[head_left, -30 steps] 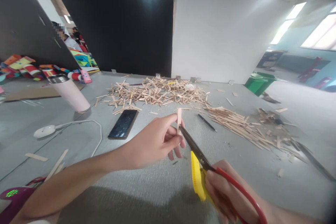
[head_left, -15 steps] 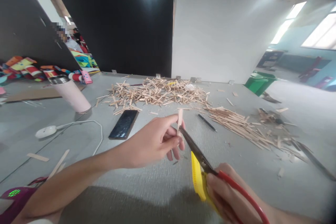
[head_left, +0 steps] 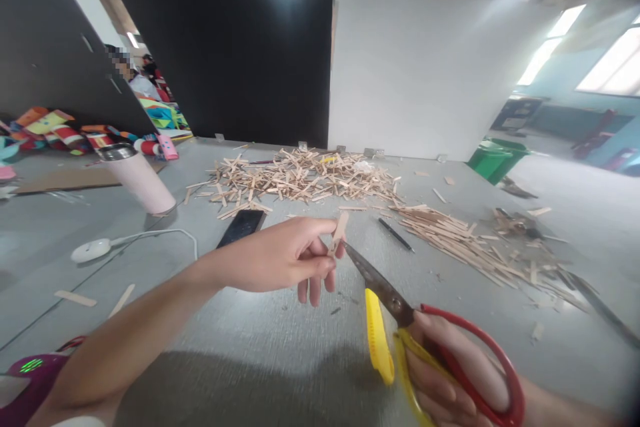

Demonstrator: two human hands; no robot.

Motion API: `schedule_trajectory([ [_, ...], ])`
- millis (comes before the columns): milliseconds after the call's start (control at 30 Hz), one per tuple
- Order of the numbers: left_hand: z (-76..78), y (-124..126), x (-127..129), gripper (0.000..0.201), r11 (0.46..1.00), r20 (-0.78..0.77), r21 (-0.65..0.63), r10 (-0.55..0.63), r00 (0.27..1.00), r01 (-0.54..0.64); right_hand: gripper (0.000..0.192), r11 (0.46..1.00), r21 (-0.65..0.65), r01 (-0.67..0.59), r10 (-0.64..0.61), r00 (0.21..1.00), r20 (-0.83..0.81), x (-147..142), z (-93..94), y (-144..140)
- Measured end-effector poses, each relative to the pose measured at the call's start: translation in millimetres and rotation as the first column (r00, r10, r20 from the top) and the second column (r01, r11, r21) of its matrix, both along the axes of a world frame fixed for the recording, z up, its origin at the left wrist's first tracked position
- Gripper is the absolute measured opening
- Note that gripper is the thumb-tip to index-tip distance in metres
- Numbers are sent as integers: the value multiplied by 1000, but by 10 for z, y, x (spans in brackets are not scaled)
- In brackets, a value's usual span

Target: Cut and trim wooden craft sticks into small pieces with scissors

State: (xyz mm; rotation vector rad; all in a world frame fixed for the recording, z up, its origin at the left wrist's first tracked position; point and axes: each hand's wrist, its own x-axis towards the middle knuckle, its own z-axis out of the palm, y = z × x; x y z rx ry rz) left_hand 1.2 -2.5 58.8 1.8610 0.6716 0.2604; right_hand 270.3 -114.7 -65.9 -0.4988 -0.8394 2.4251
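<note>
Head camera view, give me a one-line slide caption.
Left hand pinches a wooden stick beside scissors in the right hand.

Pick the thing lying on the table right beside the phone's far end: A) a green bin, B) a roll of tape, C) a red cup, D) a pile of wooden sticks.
D: the pile of wooden sticks spreads over the table just past the phone, whose near end is hidden behind the left hand.
</note>
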Motion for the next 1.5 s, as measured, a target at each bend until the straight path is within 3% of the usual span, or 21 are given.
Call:
schedule_trajectory([
  [133, 31, -4, 18, 16, 999, 16, -29, 27, 1000, -26, 74, 995, 37, 89, -91, 994, 55, 21, -67, -48],
  [267, 41, 20, 15, 14, 998, 20, -64, 6, 1000, -5, 73, 971, 168, 173, -195, 973, 126, 28, -69, -82],
  [433, 56, 7, -8, 9, 999, 3, -36, -14, 1000, 14, 75, 945, 273, 180, -227, 961, 155, 16, -42, -73],
  [733, 10, 4, 34, 9, 1000, 57, 5, 3, 998, -4, 79, 986, 104, 129, -157, 931, 329, -1, 76, -37],
  [1067, 29, -73, 65, 8, 999, 144, -36, 13, 989, -8, 77, 923, 353, 153, -290, 880, 377, 29, 88, -107],
  [1300, 47, 26, 26, 10, 995, 88, -86, -48, 995, 56, 75, 926, 353, 133, -296, 835, 464, 21, 241, -97],
  [1500, 46, 175, -4, 21, 976, 61, -174, -122, 991, 131, 77, 950, 280, 140, -233, 913, 334, 6, 103, -10],
])
